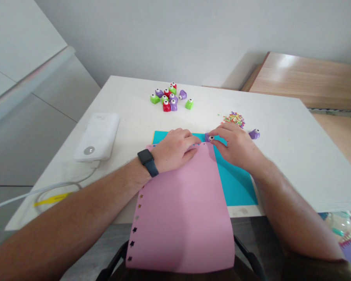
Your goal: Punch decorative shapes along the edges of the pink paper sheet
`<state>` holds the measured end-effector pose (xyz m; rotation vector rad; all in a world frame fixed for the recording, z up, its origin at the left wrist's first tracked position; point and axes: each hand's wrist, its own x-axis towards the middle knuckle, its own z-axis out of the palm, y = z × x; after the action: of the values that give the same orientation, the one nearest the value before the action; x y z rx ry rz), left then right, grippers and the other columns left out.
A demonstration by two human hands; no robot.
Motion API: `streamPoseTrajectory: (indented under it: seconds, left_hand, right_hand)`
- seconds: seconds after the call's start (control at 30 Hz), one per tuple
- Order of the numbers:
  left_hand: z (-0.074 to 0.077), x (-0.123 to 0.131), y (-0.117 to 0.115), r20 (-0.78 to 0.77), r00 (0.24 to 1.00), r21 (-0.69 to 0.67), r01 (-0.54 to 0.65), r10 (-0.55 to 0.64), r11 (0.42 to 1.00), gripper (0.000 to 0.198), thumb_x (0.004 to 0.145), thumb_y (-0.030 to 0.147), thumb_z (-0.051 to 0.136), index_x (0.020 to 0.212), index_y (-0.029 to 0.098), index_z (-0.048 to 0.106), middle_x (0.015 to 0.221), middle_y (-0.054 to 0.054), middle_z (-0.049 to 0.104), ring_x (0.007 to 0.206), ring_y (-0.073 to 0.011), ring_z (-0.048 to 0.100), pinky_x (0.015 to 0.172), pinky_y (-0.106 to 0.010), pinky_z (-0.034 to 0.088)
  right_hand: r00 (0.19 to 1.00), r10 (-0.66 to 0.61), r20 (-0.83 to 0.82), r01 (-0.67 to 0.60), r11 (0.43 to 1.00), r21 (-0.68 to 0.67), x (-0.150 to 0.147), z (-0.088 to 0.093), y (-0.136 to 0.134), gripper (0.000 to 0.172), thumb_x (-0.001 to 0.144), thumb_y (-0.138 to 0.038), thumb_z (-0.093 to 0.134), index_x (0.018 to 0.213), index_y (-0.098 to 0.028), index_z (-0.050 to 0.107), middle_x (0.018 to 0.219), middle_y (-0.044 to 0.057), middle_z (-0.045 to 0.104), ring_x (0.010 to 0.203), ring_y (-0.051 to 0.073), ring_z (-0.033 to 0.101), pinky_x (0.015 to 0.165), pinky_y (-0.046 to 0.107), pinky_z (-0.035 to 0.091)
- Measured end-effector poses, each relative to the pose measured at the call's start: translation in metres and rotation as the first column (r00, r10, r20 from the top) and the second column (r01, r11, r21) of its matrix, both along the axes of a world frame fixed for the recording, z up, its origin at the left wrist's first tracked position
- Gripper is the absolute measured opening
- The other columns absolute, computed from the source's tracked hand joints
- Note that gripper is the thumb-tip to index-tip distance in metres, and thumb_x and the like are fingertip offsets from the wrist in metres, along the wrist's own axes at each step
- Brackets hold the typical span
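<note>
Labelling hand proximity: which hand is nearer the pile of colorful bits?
Right. The right hand is directly on the pile of colorful bits' near side; the left hand is farther off, leftward, at the pink sheet.

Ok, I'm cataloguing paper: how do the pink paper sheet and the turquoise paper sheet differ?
The pink paper sheet hangs past the front edge of the white table; the turquoise paper sheet lies on it. The pink sheet has star-shaped holes along its left edge; the turquoise sheet shows none where visible. The pink sheet partly covers the turquoise sheet. Both are single-coloured.
</note>
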<state>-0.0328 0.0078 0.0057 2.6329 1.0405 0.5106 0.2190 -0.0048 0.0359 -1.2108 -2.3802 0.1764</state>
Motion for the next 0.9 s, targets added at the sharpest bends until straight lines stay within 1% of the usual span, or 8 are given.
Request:
streamPoseTrajectory:
  seconds: [0.27,0.43,0.6,0.9]
  left_hand:
    - [0.0016,0.0001,-0.0006,-0.007,1.0,-0.006,0.0,0.0,1.0,0.029,0.105,0.031,0.054,0.124,0.021,0.074,0.109,-0.011,0.07,0.107,-0.0283,0.065,0.099,-0.047,0.05]
    - [0.0013,0.0,-0.001,0.001,1.0,0.002,-0.005,0.005,1.0,0.028,0.105,0.03,0.055,0.124,0.023,0.073,0.11,-0.01,0.07,0.109,-0.0278,0.065,0.1,-0.046,0.05]
    - [0.0014,0.0005,-0.0011,-0.008,1.0,-0.002,-0.005,0.005,1.0,0.028,0.105,0.031,0.055,0.124,0.022,0.073,0.109,-0.011,0.07,0.107,-0.0274,0.065,0.099,-0.046,0.05]
    - [0.0003,0.0003,-0.001,-0.013,1.0,-0.003,-0.003,0.003,1.0,0.029,0.105,0.031,0.055,0.125,0.022,0.073,0.111,-0.011,0.07,0.108,-0.0282,0.064,0.099,-0.046,0.05]
  right_hand:
    - [1.0,-0.003,-0.005,0.003,1.0,-0.014,-0.0012,0.0023,-0.0012,0.017,0.1,-0.019,0.064,0.109,-0.02,0.078,0.106,0.013,0.077,0.106,0.031,0.069,0.1,0.049,0.053]
    - [1.0,0.005,-0.012,-0.005,1.0,-0.019,-0.0019,0.0036,-0.0011,0.018,0.1,-0.019,0.062,0.11,-0.022,0.078,0.106,0.012,0.076,0.105,0.031,0.068,0.099,0.049,0.053]
    - [1.0,0.006,-0.007,-0.007,0.999,-0.032,-0.0018,0.0035,-0.0005,0.019,0.099,-0.018,0.063,0.111,-0.022,0.078,0.106,0.012,0.076,0.105,0.03,0.068,0.099,0.048,0.053]
    - [1.0,0.011,-0.012,-0.011,1.0,-0.016,-0.0019,0.0037,-0.0008,0.019,0.098,-0.015,0.064,0.11,-0.021,0.077,0.106,0.012,0.076,0.104,0.03,0.068,0.098,0.047,0.054]
